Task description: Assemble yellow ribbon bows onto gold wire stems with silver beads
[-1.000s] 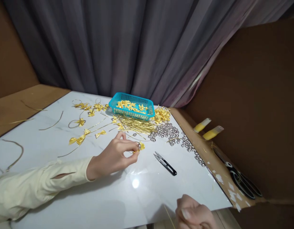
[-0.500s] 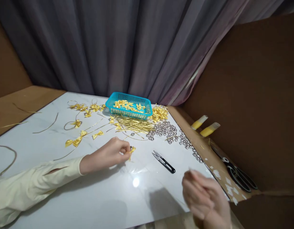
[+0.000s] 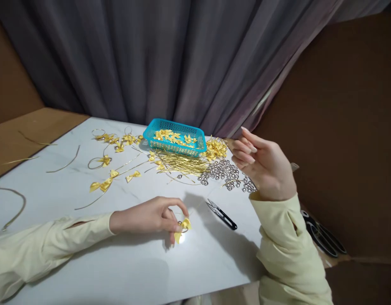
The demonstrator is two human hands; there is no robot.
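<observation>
My left hand (image 3: 154,216) is low over the white tabletop, thumb and fingers pinched on a small yellow ribbon bow (image 3: 185,223). A small shiny bead shows at the bow's knot. My right hand (image 3: 267,169) is raised at the right, level with the basket, its palm partly turned to me and its fingers curled in. Whatever its fingertips may hold is too fine to make out. Between the hands lie black-handled thread snips (image 3: 222,214), blades toward the upper left, touched by neither hand.
Behind stands a turquoise basket (image 3: 174,148) of yellow bows. Around it are gold wire ties (image 3: 183,164), a heap of bows (image 3: 215,149) and silver beads (image 3: 222,170). Finished-looking bows with cords (image 3: 105,161) lie left. Large black scissors (image 3: 322,235) rest at the right edge.
My right hand has risen from the lower right to beside the bead pile, its sleeve now in view. My left hand has moved slightly down and right with the bow, its index finger more arched.
</observation>
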